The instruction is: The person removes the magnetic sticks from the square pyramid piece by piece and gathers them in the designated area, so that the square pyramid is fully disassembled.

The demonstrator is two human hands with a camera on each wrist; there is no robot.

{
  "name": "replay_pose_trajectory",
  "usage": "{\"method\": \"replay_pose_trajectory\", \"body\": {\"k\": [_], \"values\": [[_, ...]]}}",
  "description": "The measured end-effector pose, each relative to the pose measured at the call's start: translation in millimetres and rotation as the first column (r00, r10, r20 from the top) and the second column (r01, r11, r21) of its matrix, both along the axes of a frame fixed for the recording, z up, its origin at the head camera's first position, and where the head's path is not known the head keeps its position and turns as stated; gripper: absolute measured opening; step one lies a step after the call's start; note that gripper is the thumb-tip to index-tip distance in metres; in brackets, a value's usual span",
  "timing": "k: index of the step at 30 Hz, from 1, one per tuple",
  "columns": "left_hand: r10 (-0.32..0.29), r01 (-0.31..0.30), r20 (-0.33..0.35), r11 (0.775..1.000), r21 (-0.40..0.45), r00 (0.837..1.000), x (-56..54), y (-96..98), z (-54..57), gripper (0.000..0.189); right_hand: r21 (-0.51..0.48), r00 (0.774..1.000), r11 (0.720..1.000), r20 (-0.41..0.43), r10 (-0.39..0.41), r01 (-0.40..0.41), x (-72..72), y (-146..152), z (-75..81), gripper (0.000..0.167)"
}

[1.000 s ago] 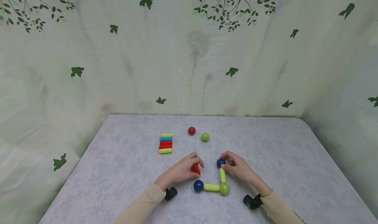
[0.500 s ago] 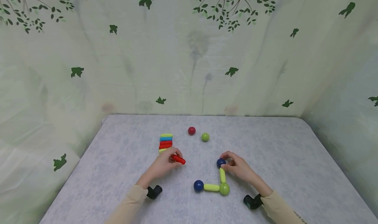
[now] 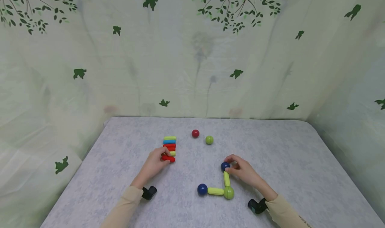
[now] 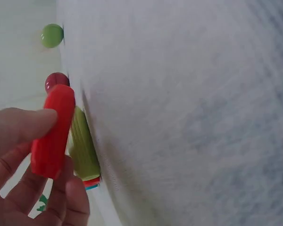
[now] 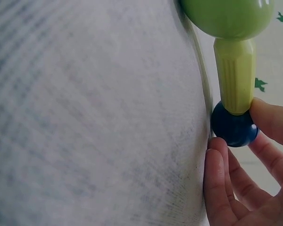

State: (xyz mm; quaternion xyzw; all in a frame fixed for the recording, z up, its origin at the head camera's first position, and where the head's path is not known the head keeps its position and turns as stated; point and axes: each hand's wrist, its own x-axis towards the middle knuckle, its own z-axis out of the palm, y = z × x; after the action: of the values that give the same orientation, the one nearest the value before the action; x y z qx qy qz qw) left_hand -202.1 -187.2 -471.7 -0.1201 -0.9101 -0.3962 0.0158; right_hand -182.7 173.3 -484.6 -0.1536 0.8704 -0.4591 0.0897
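My left hand (image 3: 155, 161) pinches a red rod (image 4: 55, 133) between thumb and fingers, at the near end of a row of coloured rods. A yellow-green rod (image 4: 84, 146) lies just behind it in the left wrist view. My right hand (image 3: 244, 169) holds a dark blue ball (image 5: 234, 124) with thumb and fingertips. That ball joins a yellow-green rod (image 5: 236, 75), which runs to a green ball (image 3: 229, 192). From there a second yellow-green rod (image 3: 215, 191) leads left to another blue ball (image 3: 202, 189), so the joined pieces form an L on the table.
Behind the left hand, the row also has a blue rod (image 3: 169, 141) and a yellow-green rod (image 3: 169, 138) at its far end. A loose red ball (image 3: 195, 133) and a loose green ball (image 3: 209, 140) lie farther back on the grey table (image 3: 264, 137).
My left hand has carried the red rod away from the L of joined pieces, leftward and back to the near end of the rod row. My right hand has kept its place on the blue ball.
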Motion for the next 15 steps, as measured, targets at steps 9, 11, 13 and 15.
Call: {"method": "replay_pose_trajectory", "body": {"k": [9, 11, 13, 15], "values": [[-0.013, 0.008, -0.038, 0.99, -0.138, 0.999, -5.8, 2.7, -3.1, 0.022, -0.004, 1.0, 1.0, 0.007, -0.01, 0.01, 0.4, 0.1, -0.5, 0.023], [-0.025, 0.015, -0.064, 0.988, -0.154, 0.998, -6.6, 3.3, -3.3, 0.023, -0.003, 1.0, 1.0, 0.008, -0.01, 0.01, 0.5, 0.2, -0.4, 0.023], [-0.034, 0.02, -0.086, 0.986, -0.165, 0.996, -7.1, 3.6, -3.4, 0.024, -0.003, 1.0, 1.0, 0.009, -0.009, 0.009, 0.5, 0.2, -0.4, 0.023], [-0.036, 0.019, -0.099, 0.985, -0.174, 0.994, -7.3, 4.2, -3.1, 0.024, -0.005, 1.0, 1.0, 0.01, -0.007, 0.007, 0.5, 0.4, -0.2, 0.023]]}}
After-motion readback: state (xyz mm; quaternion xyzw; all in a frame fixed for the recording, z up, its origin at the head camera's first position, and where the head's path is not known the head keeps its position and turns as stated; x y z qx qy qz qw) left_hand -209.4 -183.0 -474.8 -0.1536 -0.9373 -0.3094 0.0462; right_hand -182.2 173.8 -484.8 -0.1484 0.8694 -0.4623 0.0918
